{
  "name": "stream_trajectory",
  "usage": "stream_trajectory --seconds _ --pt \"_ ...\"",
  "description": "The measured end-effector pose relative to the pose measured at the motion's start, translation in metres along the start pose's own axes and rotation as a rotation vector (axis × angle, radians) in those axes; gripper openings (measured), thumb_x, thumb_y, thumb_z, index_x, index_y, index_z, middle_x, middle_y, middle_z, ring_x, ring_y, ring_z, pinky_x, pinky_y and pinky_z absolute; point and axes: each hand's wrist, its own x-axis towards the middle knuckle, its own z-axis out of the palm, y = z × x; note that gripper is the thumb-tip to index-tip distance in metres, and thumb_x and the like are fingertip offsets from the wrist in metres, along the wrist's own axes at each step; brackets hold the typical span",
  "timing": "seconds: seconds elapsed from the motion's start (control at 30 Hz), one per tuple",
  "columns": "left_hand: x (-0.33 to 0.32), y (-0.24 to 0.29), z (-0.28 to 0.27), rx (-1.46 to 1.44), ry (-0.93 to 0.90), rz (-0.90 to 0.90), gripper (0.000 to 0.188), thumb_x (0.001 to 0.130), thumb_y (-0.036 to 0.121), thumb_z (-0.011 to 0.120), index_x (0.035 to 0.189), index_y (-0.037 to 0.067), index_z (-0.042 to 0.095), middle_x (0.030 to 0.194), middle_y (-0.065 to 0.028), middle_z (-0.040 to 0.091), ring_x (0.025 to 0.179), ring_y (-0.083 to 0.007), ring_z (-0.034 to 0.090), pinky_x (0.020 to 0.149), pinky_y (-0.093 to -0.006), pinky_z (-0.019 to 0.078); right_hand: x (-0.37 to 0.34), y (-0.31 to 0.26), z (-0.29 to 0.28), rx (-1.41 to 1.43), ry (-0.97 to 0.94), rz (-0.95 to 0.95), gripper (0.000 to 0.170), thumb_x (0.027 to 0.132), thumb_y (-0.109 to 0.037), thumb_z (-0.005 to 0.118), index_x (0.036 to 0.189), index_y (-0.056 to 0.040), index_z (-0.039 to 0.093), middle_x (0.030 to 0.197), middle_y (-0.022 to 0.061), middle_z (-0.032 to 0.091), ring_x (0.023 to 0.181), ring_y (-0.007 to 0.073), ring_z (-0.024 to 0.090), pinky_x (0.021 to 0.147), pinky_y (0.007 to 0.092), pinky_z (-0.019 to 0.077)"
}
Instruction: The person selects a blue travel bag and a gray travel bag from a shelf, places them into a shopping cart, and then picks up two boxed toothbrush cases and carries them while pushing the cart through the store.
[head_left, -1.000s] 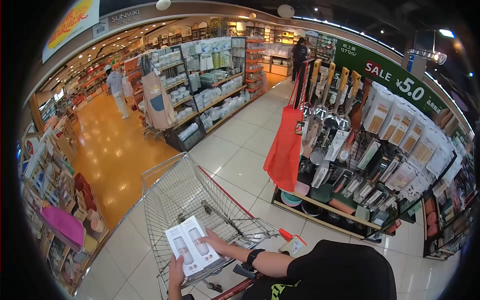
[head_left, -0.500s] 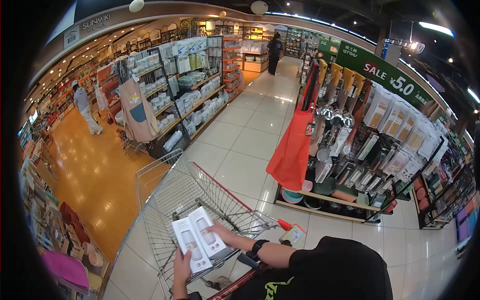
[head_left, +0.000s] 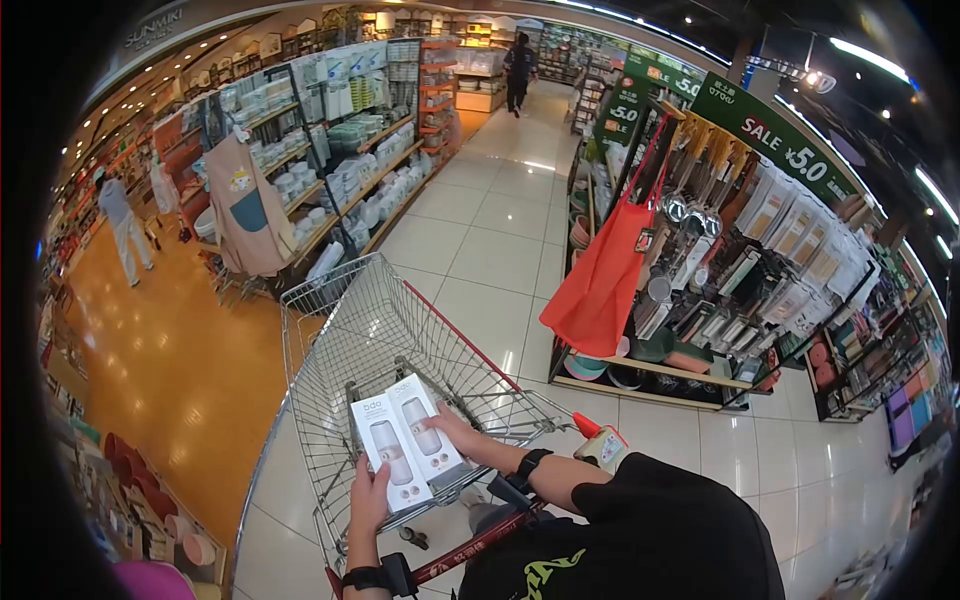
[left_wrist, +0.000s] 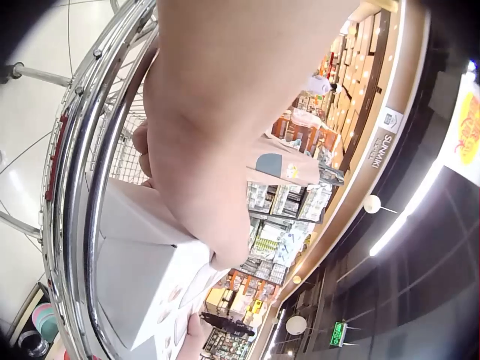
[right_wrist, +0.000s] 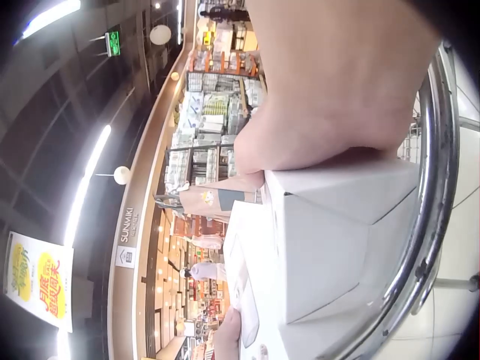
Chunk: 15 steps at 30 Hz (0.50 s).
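Two tall white boxes stand side by side over the shopping cart (head_left: 330, 345), each printed with a pale tumbler and "bdo" lettering. My left hand (head_left: 370, 492) grips the outer edge of the left box (head_left: 374, 412), its thumb on the printed front. My right hand (head_left: 455, 434) holds the right box (head_left: 408, 392) by its outer side, thumb across the front. In the right wrist view, the white end flaps of a box (right_wrist: 341, 247) show below my hand (right_wrist: 322, 127). The other fingers are largely hidden behind the boxes.
The cart's red handle (head_left: 480, 545) lies close before my body. A utensil rack (head_left: 700, 270) with a hanging red apron (head_left: 605, 270) stands to the right. Shelves of dishes (head_left: 350, 160) line the left, beside a tiled aisle (head_left: 480, 250). A person (head_left: 519, 72) is far down it.
The view has turned, so the left-hand shelves and the person in the shop slide left. More of the aisle beyond the red apron shows. Both boxes stay in my hands over the cart.
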Motion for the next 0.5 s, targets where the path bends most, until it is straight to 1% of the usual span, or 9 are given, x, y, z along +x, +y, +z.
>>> stream_trajectory --seconds 0.07,0.13,0.2,0.23,0.3,0.33,0.4,0.43,0.5 --pt "0.022 0.001 -0.008 -0.13 -0.012 0.006 0.054 0.089 0.024 0.053 0.132 -0.003 0.036 0.095 -0.0218 0.064 0.083 -0.0258 0.064 0.074 -0.0338 0.0484 0.027 0.007 0.0 -0.025 0.025 -0.038 0.058 0.086 -0.025 0.053 0.132 0.0028 0.03 0.123 0.0148 0.046 0.111 0.0199 0.048 0.093 0.0295 0.0405" --pt "0.043 0.004 -0.018 -0.064 -0.031 0.005 0.051 0.09 0.022 0.052 0.131 -0.004 0.036 0.095 -0.0212 0.064 0.082 -0.0248 0.064 0.073 -0.0334 0.0487 0.05 0.012 0.001 -0.042 0.039 -0.082 0.058 0.086 -0.026 0.053 0.131 0.0026 0.03 0.122 0.0149 0.046 0.11 0.0205 0.049 0.094 0.03 0.0394" --pt "0.07 -0.009 -0.028 -0.15 -0.014 0.062 0.049 0.09 0.021 0.051 0.131 -0.004 0.037 0.094 -0.0214 0.064 0.081 -0.0237 0.064 0.071 -0.033 0.049 0.052 -0.014 0.015 -0.057 0.067 -0.089 0.059 0.086 -0.026 0.053 0.133 0.0013 0.03 0.124 0.0172 0.047 0.112 0.0238 0.049 0.096 0.0316 0.0372" --pt "0.081 -0.009 -0.035 -0.134 -0.016 0.066 0.049 0.09 0.021 0.051 0.131 -0.004 0.037 0.094 -0.0214 0.064 0.081 -0.0237 0.064 0.071 -0.033 0.049 0.059 -0.019 0.017 -0.042 0.065 -0.097 0.059 0.086 -0.026 0.053 0.133 0.0013 0.03 0.124 0.0172 0.047 0.112 0.0238 0.049 0.096 0.0316 0.0372" --pt "0.108 -0.01 -0.047 -0.168 -0.067 0.027 0.048 0.091 0.021 0.05 0.13 -0.004 0.038 0.094 -0.0215 0.064 0.081 -0.0231 0.064 0.071 -0.0323 0.0487 0.077 -0.021 0.022 -0.215 0.126 -0.103 0.067 0.085 -0.028 0.055 0.137 -0.0005 0.024 0.128 0.0203 0.045 0.117 0.0279 0.047 0.098 0.0335 0.0358" --pt "0.122 -0.006 -0.053 -0.151 -0.072 0.045 0.048 0.091 0.021 0.05 0.13 -0.004 0.038 0.094 -0.0215 0.064 0.081 -0.0231 0.064 0.071 -0.0323 0.0487 0.088 -0.025 0.023 -0.203 0.13 -0.124 0.067 0.085 -0.028 0.055 0.137 -0.0005 0.024 0.128 0.0203 0.045 0.117 0.0279 0.047 0.098 0.0335 0.0358" --pt "0.144 0.003 -0.064 -0.114 -0.064 -0.021 0.047 0.091 0.021 0.05 0.129 -0.005 0.038 0.094 -0.0218 0.064 0.082 -0.0233 0.064 0.073 -0.0315 0.0485 0.106 -0.032 0.027 -0.257 0.129 -0.134 0.076 0.083 -0.031 0.057 0.141 -0.0012 0.018 0.133 0.0223 0.042 0.121 0.0303 0.045 0.101 0.0348 0.0341" --pt "0.164 -0.017 -0.07 -0.131 -0.082 -0.028 0.048 0.092 0.022 0.049 0.129 -0.005 0.038 0.098 -0.0217 0.063 0.085 -0.0232 0.063 0.074 -0.0311 0.0482 0.121 -0.031 0.027 -0.263 0.139 -0.137 0.082 0.082 -0.033 0.058 0.143 -0.002 0.013 0.135 0.0232 0.04 0.123 0.0316 0.044 0.102 0.035 0.0331" --pt "0.191 -0.026 -0.079 -0.126 -0.094 -0.013 0.048 0.092 0.022 0.049 0.129 -0.005 0.038 0.1 -0.0215 0.062 0.086 -0.0231 0.063 0.075 -0.0312 0.0482 0.14 -0.044 0.03 -0.258 0.154 -0.149 0.082 0.083 -0.033 0.058 0.143 -0.0022 0.013 0.135 0.0237 0.039 0.124 0.0322 0.043 0.102 0.0347 0.0326"
